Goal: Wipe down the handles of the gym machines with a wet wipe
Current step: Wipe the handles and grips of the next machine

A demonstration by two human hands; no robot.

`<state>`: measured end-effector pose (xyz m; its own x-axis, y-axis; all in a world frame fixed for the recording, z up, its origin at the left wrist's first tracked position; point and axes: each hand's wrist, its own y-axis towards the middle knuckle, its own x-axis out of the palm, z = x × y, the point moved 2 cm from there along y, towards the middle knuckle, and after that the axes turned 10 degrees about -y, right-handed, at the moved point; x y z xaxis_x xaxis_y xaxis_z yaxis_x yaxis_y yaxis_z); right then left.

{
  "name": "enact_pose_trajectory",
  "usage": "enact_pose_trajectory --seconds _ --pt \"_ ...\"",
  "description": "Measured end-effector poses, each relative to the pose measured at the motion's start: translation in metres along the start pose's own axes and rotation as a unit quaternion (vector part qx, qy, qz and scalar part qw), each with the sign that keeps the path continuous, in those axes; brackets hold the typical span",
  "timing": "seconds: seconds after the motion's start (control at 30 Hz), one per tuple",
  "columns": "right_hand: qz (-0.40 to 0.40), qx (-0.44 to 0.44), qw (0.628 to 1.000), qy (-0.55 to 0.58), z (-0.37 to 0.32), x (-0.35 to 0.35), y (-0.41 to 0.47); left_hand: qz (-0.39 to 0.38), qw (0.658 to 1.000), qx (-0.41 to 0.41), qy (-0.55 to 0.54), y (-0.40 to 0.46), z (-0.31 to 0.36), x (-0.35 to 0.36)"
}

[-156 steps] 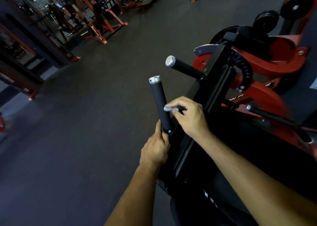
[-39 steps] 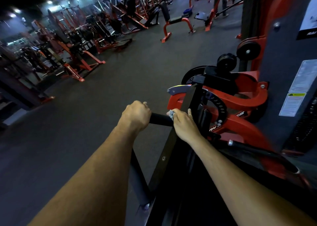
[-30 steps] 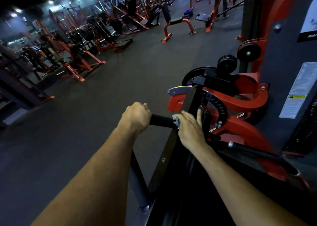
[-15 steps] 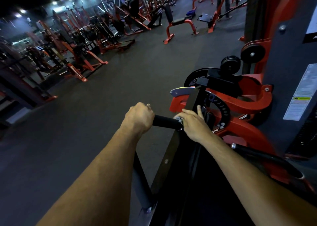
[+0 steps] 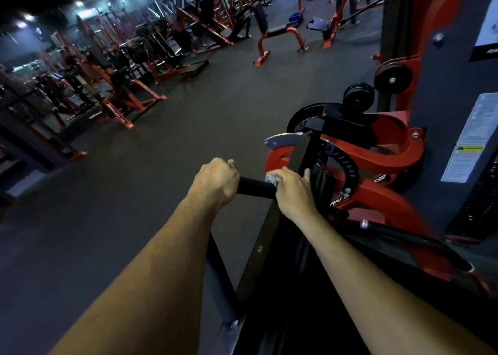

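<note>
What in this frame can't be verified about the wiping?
Head view only:
- Crumpled pale wet wipe: mostly hidden under the right hand.
- Outer end of the black padded handle: covered by the left hand.
- White warning label on the machine: text too small.
- Distant red machines: blurred, dim.

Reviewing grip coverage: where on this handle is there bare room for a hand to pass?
Only the short black stretch of handle between the left hand and right hand is bare. The inner end is crowded: wipe, right hand, upright bar.
</note>
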<state>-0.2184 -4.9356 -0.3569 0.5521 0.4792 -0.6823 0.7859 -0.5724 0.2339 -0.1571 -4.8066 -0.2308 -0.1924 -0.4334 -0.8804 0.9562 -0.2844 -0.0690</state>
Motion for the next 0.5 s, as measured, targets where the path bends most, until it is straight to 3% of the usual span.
enact_pose_trajectory --seconds 0.07,0.13,0.3,0.4,0.5 --pt "-0.011 -0.008 0.997 0.077 -0.023 -0.002 0.006 0.006 1.000 -0.001 0.002 -0.002 0.002 -0.001" --pt "0.032 -0.048 0.994 0.089 -0.042 -0.003 -0.010 0.006 1.000 0.000 0.003 -0.003 0.003 -0.001" --pt "0.158 -0.109 0.981 -0.019 -0.016 0.005 -0.039 0.004 1.000 0.004 -0.007 -0.002 0.001 -0.001" --pt "0.074 -0.028 0.997 -0.017 -0.014 -0.001 -0.022 -0.001 1.000 0.004 -0.011 -0.002 0.001 0.000" --pt "0.020 0.025 0.997 0.070 -0.037 -0.008 -0.007 -0.002 1.000 0.005 -0.007 -0.002 0.002 -0.001"
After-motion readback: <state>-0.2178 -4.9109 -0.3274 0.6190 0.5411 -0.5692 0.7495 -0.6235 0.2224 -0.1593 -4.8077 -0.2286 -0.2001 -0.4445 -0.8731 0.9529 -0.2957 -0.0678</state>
